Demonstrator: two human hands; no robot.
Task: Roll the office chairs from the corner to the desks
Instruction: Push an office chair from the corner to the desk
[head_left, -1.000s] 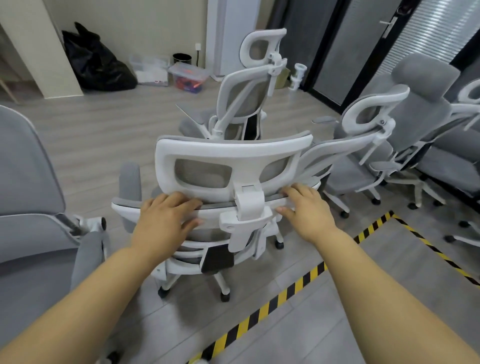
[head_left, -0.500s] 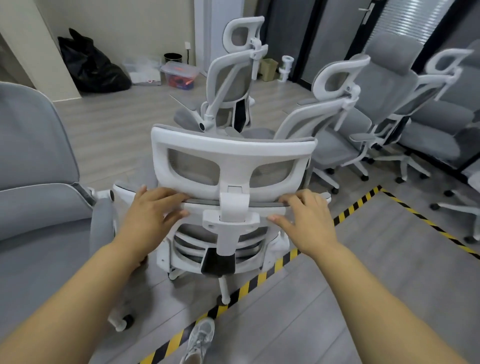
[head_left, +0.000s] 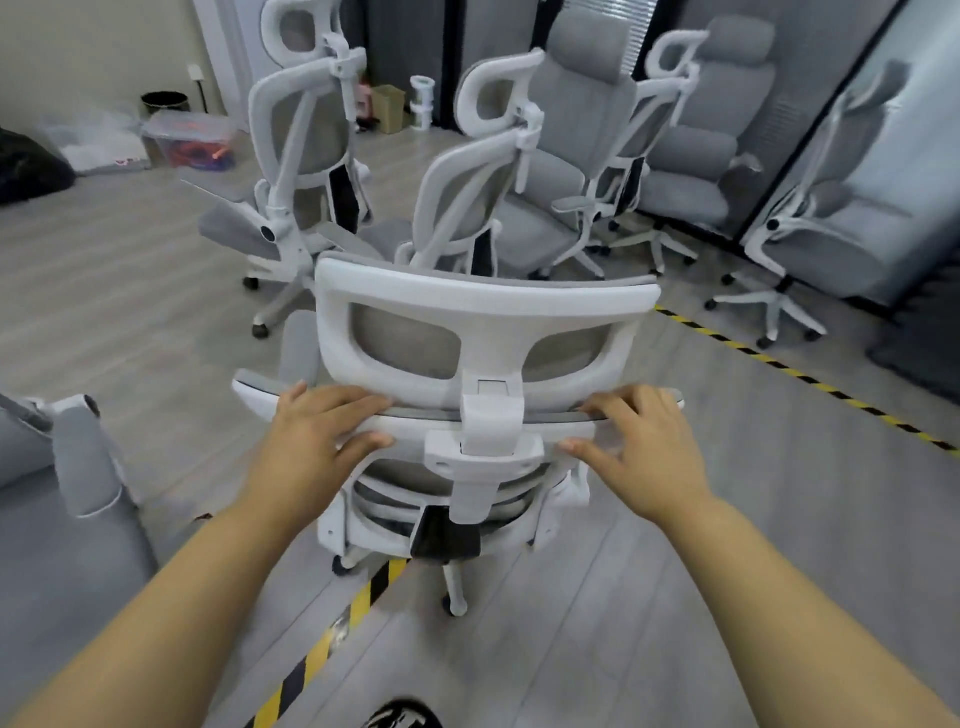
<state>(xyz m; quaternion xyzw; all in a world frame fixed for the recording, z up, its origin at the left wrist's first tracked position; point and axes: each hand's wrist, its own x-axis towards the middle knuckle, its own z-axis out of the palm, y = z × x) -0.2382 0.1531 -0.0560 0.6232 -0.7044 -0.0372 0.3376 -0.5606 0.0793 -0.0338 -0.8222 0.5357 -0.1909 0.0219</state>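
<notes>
The left hand (head_left: 311, 441) and right hand (head_left: 639, 441) are clamping the chair (head_left: 483, 306) by its back rail (thumbs under); even pushing should be steering it clear of the other chairs (head_left: 462, 208).

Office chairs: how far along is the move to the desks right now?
Done: nothing provable; no desk is in view. In hand: left hand and right hand grip the white mesh chair by its backrest, its base over the floor tape. Left: several chairs stand clustered ahead, e.g. the grey upholstered chair.
</notes>
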